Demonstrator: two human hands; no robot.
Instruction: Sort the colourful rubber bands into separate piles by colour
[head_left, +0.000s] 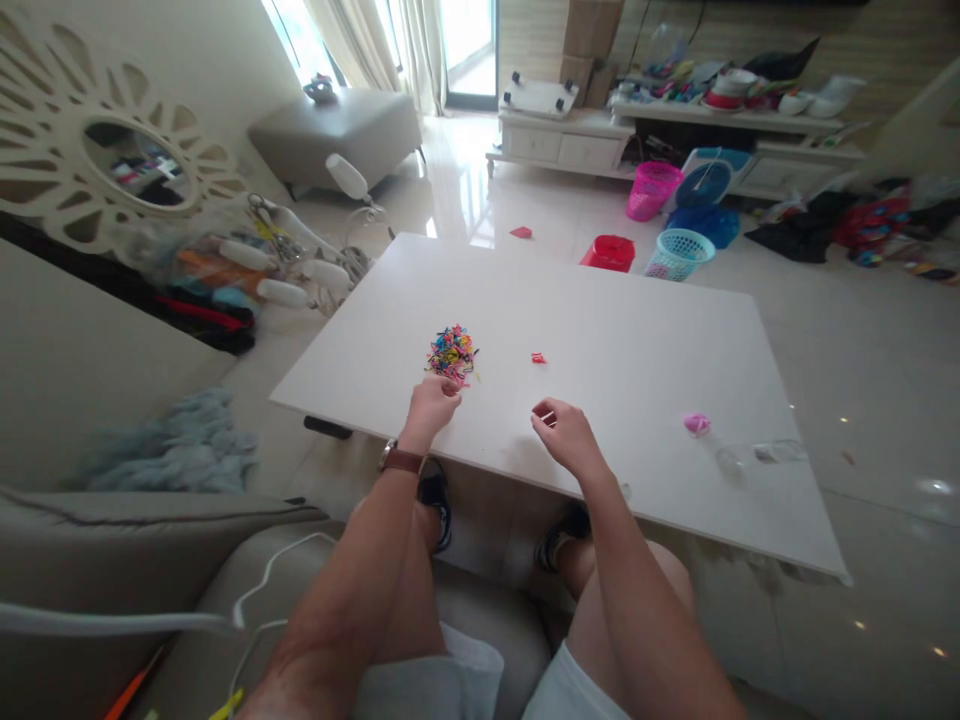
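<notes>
A small heap of many-coloured rubber bands [451, 354] lies on the white table [630, 330]. My left hand [430, 402] reaches to the heap's near edge, fingers curled in a pinch; what it grips is too small to make out. A brown watch sits on that wrist. My right hand [564, 432] hovers over the table's front edge with fingers pinched on a small red band [545, 414]. A lone red band [538, 357] lies between the heap and my right hand. A pink clump [697, 424] rests further right.
Clear plastic bits [757, 457] lie near the table's right front. On the floor beyond stand a red bin [608, 253], a pink basket [652, 189] and a turquoise basket [679, 253]. I sit on a grey sofa [150, 560]; a grey ottoman [337, 135] stands behind.
</notes>
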